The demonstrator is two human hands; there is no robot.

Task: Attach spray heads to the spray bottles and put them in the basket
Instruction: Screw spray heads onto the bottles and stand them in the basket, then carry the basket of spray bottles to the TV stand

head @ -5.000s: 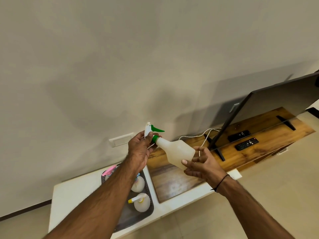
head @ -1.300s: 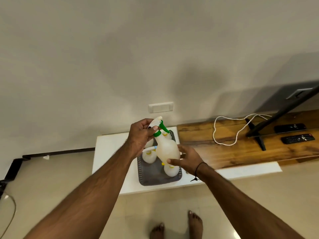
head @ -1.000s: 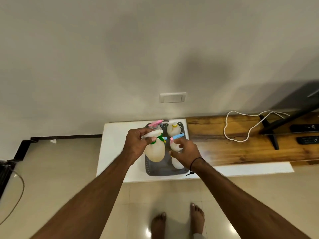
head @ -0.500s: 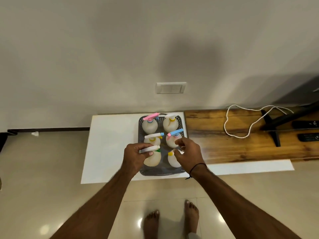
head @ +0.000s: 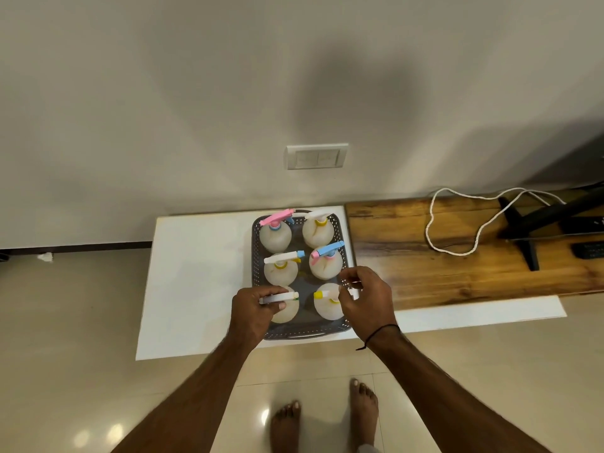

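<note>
Six whitish spray bottles (head: 275, 236) with coloured spray heads (head: 277, 217) stand upright in two rows inside the grey basket (head: 305, 333)

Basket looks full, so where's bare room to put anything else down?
Basket is crowded: six bottles, both hands at its near row. Free: the white top left of it, and wood between basket and white cable.

Left hand (head: 253, 307) covers most of near-left bottle's spray head (head: 277, 297). Right hand (head: 366, 300) hides basket (head: 307, 333) rim section. Remote (head: 590, 250) cut by frame edge.
</note>
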